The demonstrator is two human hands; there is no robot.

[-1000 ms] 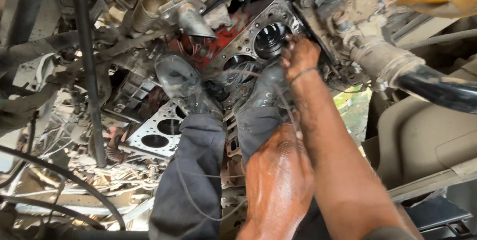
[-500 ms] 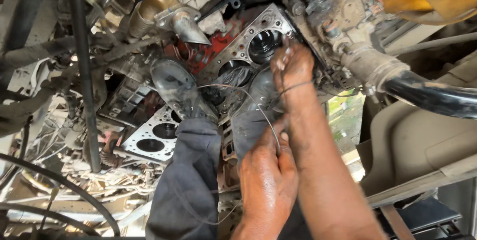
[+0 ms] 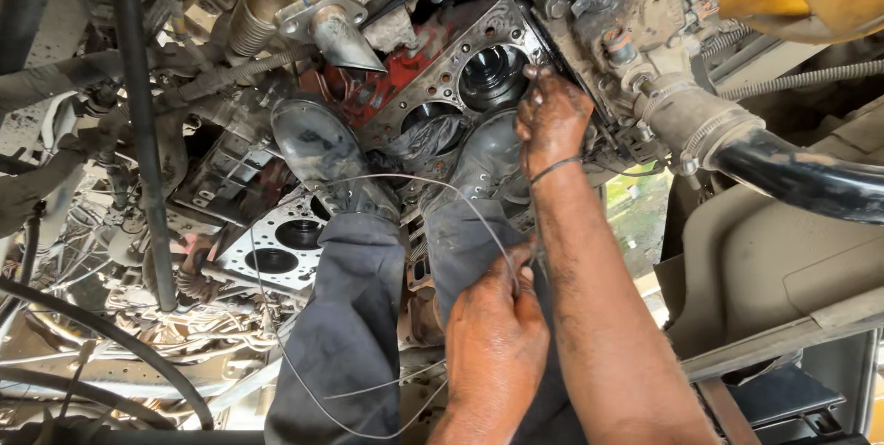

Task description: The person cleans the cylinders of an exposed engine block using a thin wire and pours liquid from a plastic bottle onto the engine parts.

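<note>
Left hand (image 3: 497, 335) pinching a thin wire (image 3: 479, 215) just below the boots (image 3: 405, 164), right hand (image 3: 551, 118) reaching up, fingers gripping the wire's far end at the engine block's (image 3: 442, 86) edge.

The engine block (image 3: 433, 86) carries everything here: its red-painted top deck faces up with two open cylinder bores. Two dark boots (image 3: 318, 155) stand directly on it, and a crumpled dark rag (image 3: 425, 141) seems to lie between them, just beside a bore.
</note>
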